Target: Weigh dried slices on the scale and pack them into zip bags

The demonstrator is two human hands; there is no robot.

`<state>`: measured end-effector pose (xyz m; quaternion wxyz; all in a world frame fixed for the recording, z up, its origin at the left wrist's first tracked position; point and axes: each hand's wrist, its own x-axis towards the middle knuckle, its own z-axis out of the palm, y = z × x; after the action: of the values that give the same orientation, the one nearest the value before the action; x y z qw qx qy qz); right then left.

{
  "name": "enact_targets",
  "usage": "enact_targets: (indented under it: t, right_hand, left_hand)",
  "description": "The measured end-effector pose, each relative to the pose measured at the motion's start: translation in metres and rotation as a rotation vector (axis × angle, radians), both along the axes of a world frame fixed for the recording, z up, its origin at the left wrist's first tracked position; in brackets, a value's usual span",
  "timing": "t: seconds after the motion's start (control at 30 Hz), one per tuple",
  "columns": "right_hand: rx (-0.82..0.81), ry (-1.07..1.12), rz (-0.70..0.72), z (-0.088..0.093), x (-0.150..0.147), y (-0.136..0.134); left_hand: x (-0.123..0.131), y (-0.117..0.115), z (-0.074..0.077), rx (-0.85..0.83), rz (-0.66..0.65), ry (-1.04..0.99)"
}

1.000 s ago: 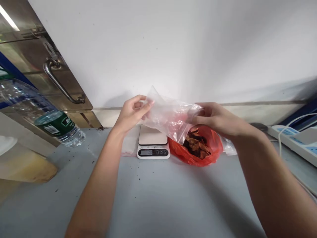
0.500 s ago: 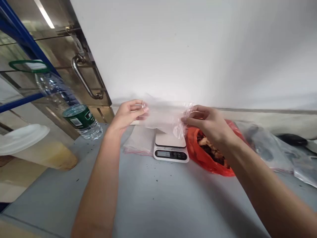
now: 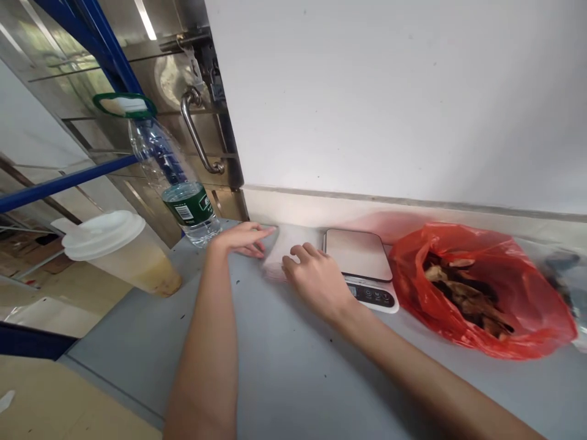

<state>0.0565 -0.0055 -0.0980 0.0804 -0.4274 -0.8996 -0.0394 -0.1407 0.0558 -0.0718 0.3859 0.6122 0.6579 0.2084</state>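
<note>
A stack of clear plastic zip bags [image 3: 293,235] lies against the wall, left of a white kitchen scale [image 3: 358,253]. My right hand [image 3: 318,278] is over the stack's near edge, its fingers curled down onto the bags and closed on a bag there; the thumb is mostly hidden. At the stack's left side my left hand [image 3: 243,238] has its fingers stretched and apart, holding nothing. The scale's plate is bare, and my right wrist covers part of its display. Right of the scale a red plastic bag [image 3: 413,293] stands open, with brown dried pieces [image 3: 472,299] inside.
A large water bottle [image 3: 188,205] with a green handle stands at the back left. In front of it is a lidded plastic cup [image 3: 132,256] with yellowish contents. More clear plastic [image 3: 566,269] lies at the far right. The white wall [image 3: 389,110] bounds the grey table [image 3: 275,354].
The single clear bag held up between both hands has come down to the stack. My left hand has let go, and my right hand has moved left across the scale. The view has shifted.
</note>
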Motion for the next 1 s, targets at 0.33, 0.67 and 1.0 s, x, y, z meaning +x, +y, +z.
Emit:
enact_targets:
  t: [0.33, 0.67, 1.0]
  right_hand:
    - [-0.26, -0.037, 0.055, -0.004, 0.012, -0.009]
    - [-0.391, 0.107, 0.3, 0.017, 0.068, -0.021]
    - [-0.377, 0.323, 0.004, 0.072, 0.166, -0.028]
  left_hand:
    - [0.051, 0.022, -0.015, 0.181, -0.346, 0.226]
    - [0.082, 0.017, -0.02, 0.18, -0.349, 0.536]
    - [0.113, 0.007, -0.006, 0.188, -0.367, 0.705]
